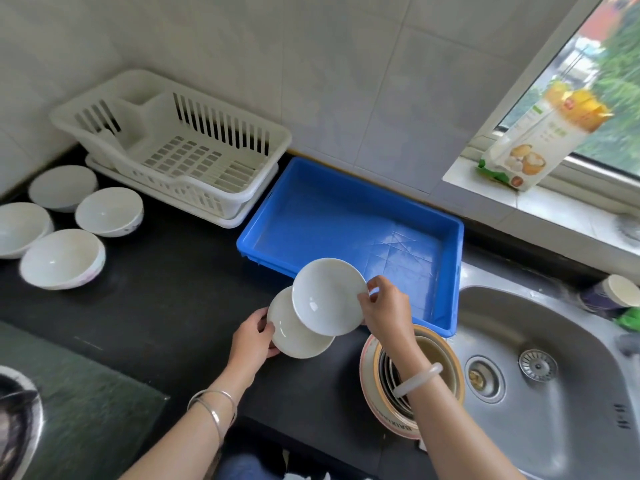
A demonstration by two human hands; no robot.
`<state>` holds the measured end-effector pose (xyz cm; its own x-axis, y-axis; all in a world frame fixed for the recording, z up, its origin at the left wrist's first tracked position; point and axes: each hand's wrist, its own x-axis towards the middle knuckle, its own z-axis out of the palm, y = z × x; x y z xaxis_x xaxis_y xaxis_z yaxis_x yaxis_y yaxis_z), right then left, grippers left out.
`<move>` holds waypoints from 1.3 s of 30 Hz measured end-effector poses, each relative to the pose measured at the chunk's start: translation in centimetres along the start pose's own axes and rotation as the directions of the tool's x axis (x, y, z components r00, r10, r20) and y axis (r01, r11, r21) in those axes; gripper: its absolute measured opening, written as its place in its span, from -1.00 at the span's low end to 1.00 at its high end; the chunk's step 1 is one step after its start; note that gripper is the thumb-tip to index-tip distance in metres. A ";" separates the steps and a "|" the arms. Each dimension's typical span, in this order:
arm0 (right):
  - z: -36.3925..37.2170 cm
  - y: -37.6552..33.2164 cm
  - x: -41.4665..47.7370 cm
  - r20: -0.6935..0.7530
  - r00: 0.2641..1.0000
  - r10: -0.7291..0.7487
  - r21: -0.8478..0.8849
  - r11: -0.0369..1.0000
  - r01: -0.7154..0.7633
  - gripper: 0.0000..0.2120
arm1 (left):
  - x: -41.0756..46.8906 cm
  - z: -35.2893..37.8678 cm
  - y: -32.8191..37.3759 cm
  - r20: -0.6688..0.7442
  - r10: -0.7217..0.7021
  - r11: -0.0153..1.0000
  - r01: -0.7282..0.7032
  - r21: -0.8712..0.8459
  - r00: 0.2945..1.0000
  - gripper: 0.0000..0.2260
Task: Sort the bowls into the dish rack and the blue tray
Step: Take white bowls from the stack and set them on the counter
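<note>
My right hand (384, 308) grips the rim of a small white bowl (327, 296), tilted and held above the near edge of the blue tray (349, 216). My left hand (254, 339) holds a second small white bowl (294, 336) just below and partly behind the first. The white dish rack (173, 140) stands at the back left with nothing in it; the tray holds no bowls either. Several larger white bowls (109, 211) sit on the black counter at the left, one of them (62, 258) nearest me.
A steel sink (540, 368) lies at the right. A round pot with a pale rim (412, 379) stands under my right forearm. A food packet (540, 133) leans on the window sill. A cup (613, 294) sits by the sink. A stove burner (17, 417) is at the bottom left.
</note>
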<state>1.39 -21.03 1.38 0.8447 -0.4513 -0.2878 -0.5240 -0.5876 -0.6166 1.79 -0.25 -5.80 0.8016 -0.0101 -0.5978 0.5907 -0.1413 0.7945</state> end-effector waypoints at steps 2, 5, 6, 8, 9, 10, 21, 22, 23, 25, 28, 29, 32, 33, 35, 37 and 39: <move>0.6 -0.8 0.0 0.012 1.000 -0.016 0.023 1.000 0.016 -0.90 | 0.1 -1.4 0.4 -0.047 -0.008 1.000 0.007 -0.019 0.999 -0.66; 1.9 -2.3 0.2 0.041 0.998 -0.049 0.057 0.997 0.046 -0.88 | 0.2 -4.0 0.9 -0.125 -0.005 0.997 -0.005 -0.075 0.992 -0.65; 2.5 -2.9 0.2 0.052 0.997 -0.065 0.062 0.996 0.062 -0.88 | 0.3 -4.9 1.0 -0.152 -0.004 0.995 -0.011 -0.097 0.988 -0.66; 3.7 -4.2 0.4 0.086 0.991 -0.100 0.081 0.992 0.093 -0.89 | 0.5 -6.9 1.2 -0.216 -0.020 0.989 -0.012 -0.146 0.976 -0.66; 4.3 -4.9 0.5 0.108 0.988 -0.114 0.094 0.990 0.104 -0.90 | 0.6 -8.0 1.2 -0.251 -0.036 0.985 -0.008 -0.171 0.967 -0.65; 5.0 -5.6 0.6 0.131 0.983 -0.126 0.104 0.988 0.113 -0.90 | 0.7 -9.1 1.1 -0.286 -0.054 0.980 -0.004 -0.199 0.957 -0.65; 14.8 -14.8 3.3 0.324 0.926 -0.192 0.169 0.975 0.143 -0.73 | 1.7 -19.3 -0.4 -0.515 -0.209 0.892 -0.055 -0.449 0.831 -0.64; 15.8 -15.5 3.6 0.333 0.922 -0.198 0.167 0.975 0.149 -0.73 | 1.9 -20.0 -0.5 -0.524 -0.221 0.883 -0.060 -0.466 0.822 -0.63; 16.7 -16.3 3.9 0.339 0.918 -0.206 0.160 0.974 0.159 -0.74 | 2.1 -20.5 -0.6 -0.533 -0.233 0.872 -0.067 -0.484 0.814 -0.63; 18.4 -17.5 4.4 0.350 0.914 -0.204 0.145 0.976 0.163 -0.75 | 2.6 -21.4 -0.7 -0.546 -0.252 0.853 -0.083 -0.516 0.799 -0.63; 20.4 -18.9 5.3 0.366 0.915 -0.170 0.142 0.982 0.126 -0.78 | 3.1 -22.1 -0.7 -0.556 -0.270 0.834 -0.098 -0.543 0.786 -0.64; 20.9 -19.2 5.5 0.368 0.917 -0.151 0.143 0.984 0.104 -0.80 | 3.3 -22.3 -0.8 -0.556 -0.276 0.828 -0.099 -0.552 0.784 -0.64; 22.1 -19.8 6.1 0.380 0.919 -0.100 0.161 0.986 0.041 -0.82 | 3.5 -22.7 -1.2 -0.547 -0.295 0.810 -0.099 -0.578 0.784 -0.64; 22.5 -19.9 6.2 0.384 0.919 -0.089 0.161 0.986 0.028 -0.81 | 3.6 -22.7 -1.3 -0.545 -0.299 0.807 -0.098 -0.583 0.783 -0.64; 23.1 -19.8 6.5 0.392 0.917 -0.067 0.165 0.986 0.001 -0.78 | 3.7 -22.8 -1.4 -0.545 -0.299 0.807 -0.098 -0.583 0.783 -0.63; 23.7 -19.6 6.7 0.406 0.912 -0.055 0.186 0.982 -0.024 -0.77 | 3.7 -22.7 -1.5 -0.544 -0.295 0.802 -0.106 -0.588 0.786 -0.65; 24.2 -19.4 6.7 0.417 0.908 -0.039 0.224 0.973 -0.061 -0.76 | 3.7 -22.7 -1.6 -0.540 -0.294 0.791 -0.116 -0.601 0.789 -0.66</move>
<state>19.84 3.63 -6.32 0.8332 -0.1067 -0.5425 -0.5365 -0.3936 -0.7465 5.89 22.40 -6.84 0.5083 0.5682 -0.6471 0.4294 0.4841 0.7624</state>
